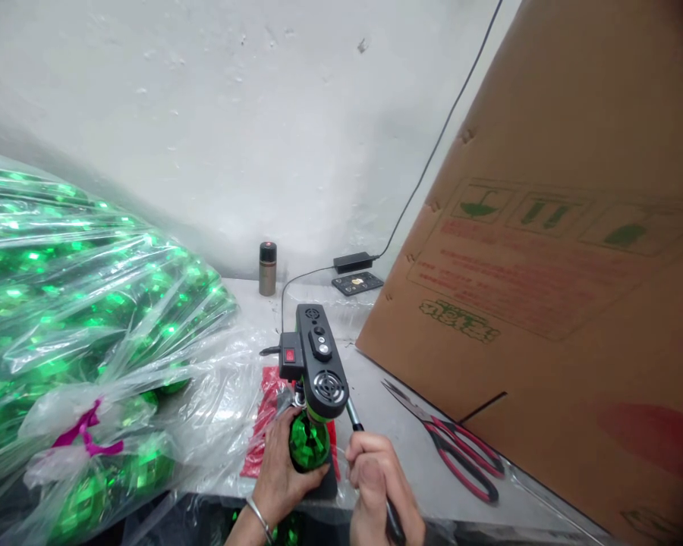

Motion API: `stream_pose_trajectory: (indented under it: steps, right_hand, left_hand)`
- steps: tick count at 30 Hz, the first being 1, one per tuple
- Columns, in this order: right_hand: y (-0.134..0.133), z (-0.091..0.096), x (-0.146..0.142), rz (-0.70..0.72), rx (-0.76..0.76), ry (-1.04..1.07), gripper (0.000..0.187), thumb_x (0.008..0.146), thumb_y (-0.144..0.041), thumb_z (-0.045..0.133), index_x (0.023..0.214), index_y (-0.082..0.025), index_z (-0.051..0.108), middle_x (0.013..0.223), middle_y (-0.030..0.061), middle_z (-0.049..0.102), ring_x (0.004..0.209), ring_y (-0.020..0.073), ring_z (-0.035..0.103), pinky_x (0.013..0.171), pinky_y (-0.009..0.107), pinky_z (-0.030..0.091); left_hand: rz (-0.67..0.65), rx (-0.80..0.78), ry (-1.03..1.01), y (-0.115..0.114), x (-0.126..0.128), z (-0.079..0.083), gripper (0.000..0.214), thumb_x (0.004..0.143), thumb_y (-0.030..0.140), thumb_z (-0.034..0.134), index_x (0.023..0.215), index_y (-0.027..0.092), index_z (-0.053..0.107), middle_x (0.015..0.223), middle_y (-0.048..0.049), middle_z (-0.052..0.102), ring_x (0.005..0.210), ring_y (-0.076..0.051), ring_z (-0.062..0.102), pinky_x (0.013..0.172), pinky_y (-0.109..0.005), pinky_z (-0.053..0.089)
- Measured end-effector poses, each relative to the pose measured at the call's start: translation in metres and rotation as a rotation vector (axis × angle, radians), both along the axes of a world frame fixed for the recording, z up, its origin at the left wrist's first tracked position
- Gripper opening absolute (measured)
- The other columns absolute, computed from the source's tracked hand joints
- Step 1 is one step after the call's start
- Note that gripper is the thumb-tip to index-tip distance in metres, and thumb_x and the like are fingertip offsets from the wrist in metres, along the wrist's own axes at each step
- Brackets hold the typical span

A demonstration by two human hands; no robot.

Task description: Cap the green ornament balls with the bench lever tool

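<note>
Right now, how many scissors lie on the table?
1. The scissors, with red handles, lie right of the right hand, beside the cardboard box. Others may be hidden behind it.

Rough white plaster wall (pixel 216 114), pale worktop (pixel 376 409), soft even light

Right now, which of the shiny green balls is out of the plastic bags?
The green ball cupped in the left hand under the black machine; the others sit inside the clear bags at left.
</note>
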State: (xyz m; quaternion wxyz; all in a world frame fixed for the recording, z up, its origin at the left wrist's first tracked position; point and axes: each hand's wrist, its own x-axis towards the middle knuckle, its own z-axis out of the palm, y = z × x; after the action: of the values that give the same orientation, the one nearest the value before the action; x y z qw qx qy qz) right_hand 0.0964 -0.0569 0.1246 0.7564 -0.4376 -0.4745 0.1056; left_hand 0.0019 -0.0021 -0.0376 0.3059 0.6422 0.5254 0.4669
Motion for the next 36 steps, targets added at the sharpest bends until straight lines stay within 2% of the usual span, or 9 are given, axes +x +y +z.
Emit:
stream_pose_trajectory:
  steps: [6, 36]
  right_hand:
    - [-0.0012, -0.002, 0.002, -0.007, -0.041, -0.01, 0.04, 0.116, -0.023, 0.049, 0.076, -0.023, 0.055, 0.079, -0.0012, 0.061, 0.072, 0.0142, 0.056, 0.07, 0.029, 0.04]
    - [-0.0005, -0.0069, 0.0018, -0.028, -0.02, -0.024, 0.041, 0.116, -0.025, 0.05, 0.075, -0.023, 0.053, 0.077, -0.0008, 0.059, 0.067, 0.0145, 0.055, 0.065, 0.031, 0.037]
  left_hand:
    - [-0.009, -0.026, -0.009, -0.0003, 0.0, 0.0019, 0.078, 0.069, 0.034, 0.089, 0.141, 0.019, 0.065, 0.137, -0.0184, 0.075, 0.127, -0.044, 0.071, 0.112, -0.069, 0.055]
    - [0.009, -0.015, -0.002, 0.0013, 0.0012, 0.0046, 0.078, 0.066, 0.031, 0.09, 0.14, 0.02, 0.066, 0.135, -0.0179, 0.076, 0.125, -0.044, 0.073, 0.111, -0.068, 0.057]
